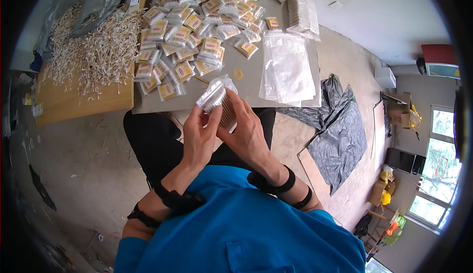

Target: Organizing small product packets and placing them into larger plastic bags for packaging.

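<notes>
Close to the near table edge, my left hand (196,136) pinches a clear plastic bag (212,97). White swab tips show through its film. My right hand (247,129) is closed round a bundle of cotton swabs (228,116), its thumb on the near side and its fingers along the far side. The brown sticks lie side by side against the bag. How far the bundle sits inside the bag cannot be made out. Beyond my hands lies a heap of filled swab packets (180,36) with yellow labels.
Loose cotton swabs (101,51) cover the wooden table (88,106) at left, under a grey plastic bag (101,1). Flat clear bags (288,71), rubber bands (238,73) and a clear-wrapped stack (302,16) lie right. Dark plastic sheeting (340,137) covers some floor.
</notes>
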`<act>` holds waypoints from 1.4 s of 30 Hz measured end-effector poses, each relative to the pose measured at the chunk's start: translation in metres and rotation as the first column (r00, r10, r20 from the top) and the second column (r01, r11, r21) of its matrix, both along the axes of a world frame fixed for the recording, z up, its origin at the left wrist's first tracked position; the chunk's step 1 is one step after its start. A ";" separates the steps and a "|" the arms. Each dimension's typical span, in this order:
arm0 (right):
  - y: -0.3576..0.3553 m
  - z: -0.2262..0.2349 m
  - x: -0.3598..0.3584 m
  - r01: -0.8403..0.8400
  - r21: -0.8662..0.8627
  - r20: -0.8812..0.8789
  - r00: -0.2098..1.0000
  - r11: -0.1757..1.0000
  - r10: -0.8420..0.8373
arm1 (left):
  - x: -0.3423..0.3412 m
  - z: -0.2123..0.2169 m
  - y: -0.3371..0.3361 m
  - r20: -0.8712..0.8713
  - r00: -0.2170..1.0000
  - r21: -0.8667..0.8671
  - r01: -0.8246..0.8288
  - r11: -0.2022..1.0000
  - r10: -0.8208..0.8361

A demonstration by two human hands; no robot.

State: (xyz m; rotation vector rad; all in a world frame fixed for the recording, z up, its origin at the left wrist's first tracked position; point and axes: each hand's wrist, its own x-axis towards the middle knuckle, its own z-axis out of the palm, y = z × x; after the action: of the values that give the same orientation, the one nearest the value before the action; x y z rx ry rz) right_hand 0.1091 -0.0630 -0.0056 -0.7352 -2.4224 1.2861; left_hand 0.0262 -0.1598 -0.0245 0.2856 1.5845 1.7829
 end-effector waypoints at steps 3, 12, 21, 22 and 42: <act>0.007 -0.002 -0.006 -0.004 0.015 -0.011 1.000 1.000 0.004 | -0.011 -0.007 -0.014 -0.094 0.993 -0.029 0.075 0.997 -0.077; 0.056 -0.039 -0.020 -0.251 -0.579 -0.016 0.955 0.776 0.297 | -0.003 -0.090 -0.004 -0.198 0.979 -0.472 -0.060 0.879 -0.039; 0.083 -0.040 -0.019 -0.439 -0.278 0.455 0.723 0.854 0.520 | -0.008 -0.105 0.002 -0.180 0.975 -0.294 -0.179 0.939 0.129; 0.083 -0.041 -0.022 -0.464 -0.269 0.552 0.644 0.844 0.530 | -0.008 -0.105 0.001 -0.180 0.975 -0.296 -0.183 0.937 0.134; 0.082 -0.126 -0.053 -0.400 -0.427 0.439 0.692 0.811 0.573 | -0.006 -0.085 0.008 -0.511 0.859 -0.210 -0.123 0.970 -0.001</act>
State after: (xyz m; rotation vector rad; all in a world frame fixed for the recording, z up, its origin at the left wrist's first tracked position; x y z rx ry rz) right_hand 0.0565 0.0186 -0.1318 -0.5982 -3.0848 1.9063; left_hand 0.0206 -0.1522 -0.1090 0.6401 2.1791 1.6203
